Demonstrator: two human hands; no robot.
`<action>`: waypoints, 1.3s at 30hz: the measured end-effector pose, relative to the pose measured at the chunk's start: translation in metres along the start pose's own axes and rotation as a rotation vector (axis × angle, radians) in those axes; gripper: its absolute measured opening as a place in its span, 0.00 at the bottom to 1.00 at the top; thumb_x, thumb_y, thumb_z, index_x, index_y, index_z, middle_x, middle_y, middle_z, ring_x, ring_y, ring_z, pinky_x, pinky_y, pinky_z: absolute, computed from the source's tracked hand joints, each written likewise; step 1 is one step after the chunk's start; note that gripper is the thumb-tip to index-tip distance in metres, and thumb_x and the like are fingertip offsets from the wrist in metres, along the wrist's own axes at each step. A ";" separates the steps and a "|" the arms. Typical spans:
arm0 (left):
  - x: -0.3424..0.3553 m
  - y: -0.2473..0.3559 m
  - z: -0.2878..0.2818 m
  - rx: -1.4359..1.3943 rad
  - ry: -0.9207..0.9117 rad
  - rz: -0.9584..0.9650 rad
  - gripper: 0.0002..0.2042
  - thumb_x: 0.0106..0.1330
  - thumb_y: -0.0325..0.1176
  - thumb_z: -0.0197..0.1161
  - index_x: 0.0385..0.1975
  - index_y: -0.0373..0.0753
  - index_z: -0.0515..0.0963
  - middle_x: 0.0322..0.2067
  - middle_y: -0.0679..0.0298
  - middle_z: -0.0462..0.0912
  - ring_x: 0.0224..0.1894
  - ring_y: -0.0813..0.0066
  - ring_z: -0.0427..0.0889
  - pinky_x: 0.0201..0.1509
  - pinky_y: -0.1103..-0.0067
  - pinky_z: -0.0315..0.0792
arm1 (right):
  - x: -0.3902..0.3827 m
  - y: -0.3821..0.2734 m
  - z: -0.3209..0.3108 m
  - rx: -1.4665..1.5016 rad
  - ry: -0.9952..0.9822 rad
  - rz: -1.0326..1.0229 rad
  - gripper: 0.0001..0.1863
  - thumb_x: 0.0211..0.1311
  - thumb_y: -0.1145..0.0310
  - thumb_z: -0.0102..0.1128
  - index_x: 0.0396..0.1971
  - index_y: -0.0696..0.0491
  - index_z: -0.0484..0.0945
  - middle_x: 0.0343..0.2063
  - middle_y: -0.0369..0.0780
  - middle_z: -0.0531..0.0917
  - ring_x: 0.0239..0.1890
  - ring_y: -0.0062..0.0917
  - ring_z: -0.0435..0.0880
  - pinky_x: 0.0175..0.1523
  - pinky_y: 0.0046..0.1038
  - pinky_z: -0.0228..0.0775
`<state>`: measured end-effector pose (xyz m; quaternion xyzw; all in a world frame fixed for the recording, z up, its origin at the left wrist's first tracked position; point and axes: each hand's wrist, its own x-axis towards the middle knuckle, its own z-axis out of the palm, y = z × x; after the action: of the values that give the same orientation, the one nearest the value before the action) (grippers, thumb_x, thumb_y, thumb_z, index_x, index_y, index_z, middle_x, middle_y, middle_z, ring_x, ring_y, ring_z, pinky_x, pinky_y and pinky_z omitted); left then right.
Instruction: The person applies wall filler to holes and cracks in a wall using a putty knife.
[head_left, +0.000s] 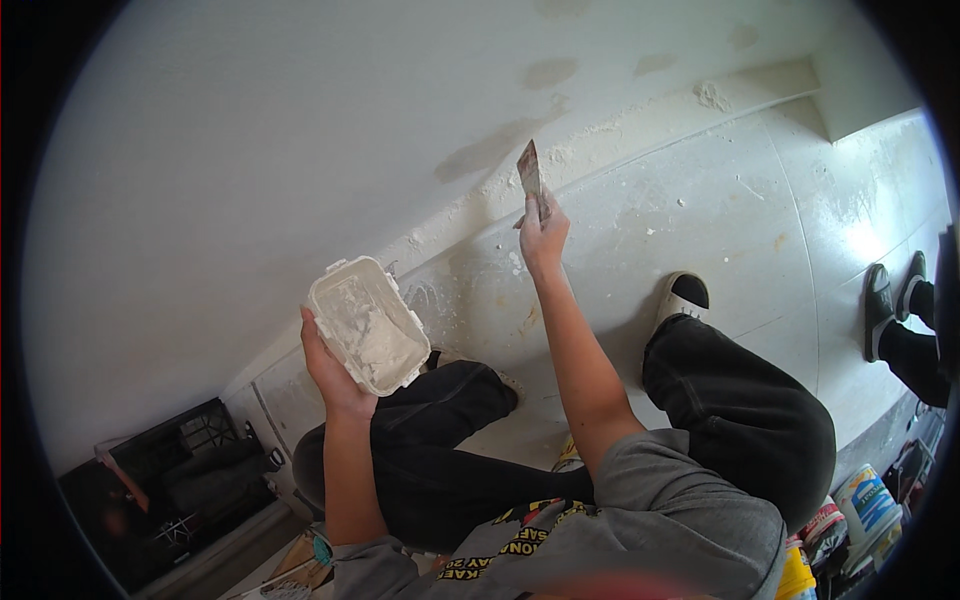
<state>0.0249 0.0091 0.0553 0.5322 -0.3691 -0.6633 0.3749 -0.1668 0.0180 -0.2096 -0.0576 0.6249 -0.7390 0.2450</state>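
My left hand [340, 378] is closed around the side of a white plastic tub [352, 268], which tilts so its inside shows. Pale, creamy putty [380, 338] lies in the tub and smears its walls. In my right hand [545, 238] is a putty knife [529, 166], gripped by the handle with its blade pointing up toward the wall. The blade is stained, and whether it touches the wall I cannot tell. Behind it, a damp-looking greyish patch [490, 148] marks the white wall [250, 150].
Crumbs of putty [712, 96] lie along the wall's base. The pale tiled floor [730, 210] is spattered with white. Another person's feet [880, 310] stand at the right. Buckets [868, 505] sit at the lower right, and a dark glossy panel [175, 485] is at the lower left.
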 end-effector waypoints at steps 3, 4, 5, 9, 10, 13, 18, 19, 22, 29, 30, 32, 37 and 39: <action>-0.001 0.000 0.002 -0.010 -0.011 -0.013 0.29 0.74 0.57 0.46 0.61 0.37 0.68 0.54 0.58 0.76 0.55 0.65 0.78 0.59 0.69 0.73 | -0.005 0.000 0.002 -0.056 -0.019 0.065 0.16 0.67 0.75 0.55 0.53 0.63 0.78 0.18 0.44 0.80 0.21 0.20 0.81 0.29 0.28 0.72; 0.000 0.000 0.002 -0.014 -0.013 -0.020 0.29 0.74 0.57 0.46 0.61 0.37 0.68 0.54 0.58 0.77 0.55 0.65 0.78 0.59 0.69 0.73 | -0.001 0.000 0.005 -0.096 0.047 -0.001 0.17 0.67 0.75 0.55 0.54 0.62 0.77 0.20 0.46 0.82 0.22 0.24 0.82 0.30 0.29 0.72; 0.000 0.000 0.001 -0.013 -0.010 -0.020 0.29 0.74 0.57 0.46 0.61 0.37 0.68 0.54 0.58 0.77 0.55 0.65 0.78 0.59 0.69 0.73 | 0.000 -0.004 0.007 -0.137 0.109 -0.064 0.18 0.67 0.76 0.56 0.55 0.62 0.77 0.23 0.48 0.84 0.22 0.28 0.83 0.30 0.30 0.72; 0.001 0.000 -0.003 -0.044 -0.009 -0.034 0.29 0.74 0.57 0.46 0.61 0.37 0.68 0.54 0.58 0.77 0.55 0.65 0.78 0.59 0.69 0.73 | 0.019 -0.019 0.012 -0.352 0.186 -0.318 0.20 0.65 0.79 0.56 0.57 0.59 0.77 0.38 0.54 0.86 0.33 0.40 0.87 0.37 0.33 0.76; 0.002 0.000 -0.004 -0.057 -0.012 -0.044 0.29 0.74 0.57 0.46 0.61 0.37 0.68 0.54 0.58 0.77 0.55 0.65 0.78 0.59 0.69 0.73 | 0.026 -0.023 0.015 -0.342 0.214 -0.474 0.22 0.63 0.80 0.57 0.58 0.56 0.77 0.45 0.54 0.83 0.40 0.43 0.86 0.41 0.33 0.77; 0.003 -0.001 -0.007 -0.054 -0.029 -0.049 0.29 0.74 0.57 0.45 0.61 0.37 0.68 0.54 0.58 0.76 0.56 0.65 0.78 0.59 0.69 0.73 | 0.034 -0.023 0.018 -0.333 0.147 -0.564 0.26 0.60 0.82 0.58 0.59 0.50 0.77 0.55 0.54 0.78 0.52 0.46 0.82 0.49 0.33 0.77; -0.001 0.001 0.003 -0.034 -0.026 -0.024 0.29 0.75 0.57 0.45 0.61 0.37 0.68 0.54 0.58 0.76 0.56 0.65 0.78 0.60 0.69 0.73 | 0.044 -0.013 0.019 -0.320 -0.097 -0.447 0.32 0.55 0.86 0.57 0.59 0.44 0.77 0.64 0.52 0.70 0.59 0.45 0.78 0.54 0.31 0.76; -0.001 0.000 0.004 -0.010 -0.014 -0.018 0.29 0.75 0.57 0.44 0.61 0.37 0.68 0.54 0.58 0.76 0.56 0.65 0.78 0.60 0.69 0.73 | 0.045 -0.012 0.020 -0.257 -0.134 -0.374 0.29 0.57 0.85 0.58 0.58 0.46 0.78 0.65 0.53 0.69 0.60 0.44 0.77 0.56 0.31 0.75; 0.000 0.001 -0.001 -0.026 0.002 -0.033 0.29 0.75 0.57 0.44 0.61 0.37 0.68 0.54 0.58 0.76 0.56 0.65 0.78 0.60 0.69 0.73 | 0.039 -0.014 0.015 -0.266 -0.170 -0.289 0.27 0.58 0.85 0.59 0.57 0.47 0.80 0.68 0.53 0.65 0.61 0.42 0.76 0.57 0.29 0.74; 0.003 -0.002 -0.005 -0.027 -0.032 -0.024 0.29 0.74 0.58 0.45 0.61 0.38 0.67 0.54 0.59 0.76 0.56 0.66 0.77 0.60 0.69 0.72 | 0.037 0.000 -0.038 -0.369 -0.149 -0.426 0.25 0.60 0.84 0.60 0.55 0.45 0.81 0.51 0.48 0.83 0.48 0.34 0.84 0.52 0.27 0.74; 0.002 -0.001 -0.005 -0.035 -0.036 -0.026 0.29 0.74 0.58 0.45 0.61 0.38 0.67 0.54 0.59 0.76 0.56 0.66 0.77 0.60 0.69 0.72 | 0.033 -0.004 -0.040 -0.286 -0.117 -0.343 0.23 0.63 0.82 0.58 0.55 0.46 0.81 0.38 0.45 0.86 0.37 0.32 0.83 0.48 0.27 0.74; 0.001 0.000 -0.004 -0.041 -0.044 -0.030 0.29 0.74 0.58 0.45 0.61 0.38 0.67 0.54 0.59 0.76 0.56 0.66 0.77 0.60 0.69 0.72 | 0.036 -0.010 -0.037 -0.271 -0.061 -0.361 0.23 0.62 0.82 0.58 0.55 0.45 0.81 0.40 0.46 0.85 0.38 0.35 0.84 0.47 0.29 0.74; 0.000 0.001 0.002 -0.005 -0.020 -0.021 0.29 0.74 0.57 0.45 0.61 0.38 0.67 0.54 0.59 0.76 0.56 0.65 0.77 0.59 0.69 0.73 | 0.050 -0.016 -0.014 -0.336 0.003 -0.409 0.25 0.61 0.80 0.57 0.57 0.43 0.80 0.40 0.48 0.84 0.39 0.40 0.84 0.46 0.31 0.74; 0.000 0.000 0.002 -0.004 -0.020 -0.025 0.29 0.74 0.57 0.45 0.61 0.38 0.67 0.54 0.59 0.76 0.56 0.65 0.78 0.59 0.69 0.73 | 0.051 -0.009 -0.006 -0.346 -0.107 -0.380 0.26 0.61 0.79 0.58 0.58 0.43 0.79 0.39 0.47 0.84 0.41 0.40 0.84 0.47 0.32 0.74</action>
<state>0.0230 0.0091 0.0558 0.5292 -0.3648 -0.6740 0.3642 -0.2167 0.0025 -0.2138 -0.2538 0.7060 -0.6500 0.1207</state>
